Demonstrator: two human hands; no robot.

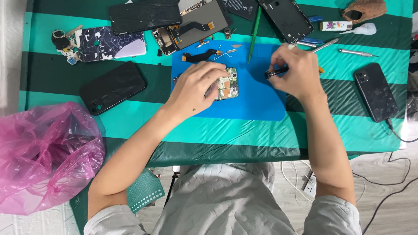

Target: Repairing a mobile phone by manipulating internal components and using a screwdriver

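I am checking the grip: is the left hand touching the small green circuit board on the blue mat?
Touching. The head view shows the left hand lying over the circuit board, fingers pressing it.

Left hand [196, 87] at frame centre, palm down, fingers curled, forearm running to lower left. Right hand [296, 72] upper right of centre, fingers pinched, forearm running down.

circuit board [228, 85] on mat [257, 102], phone [375, 91] right
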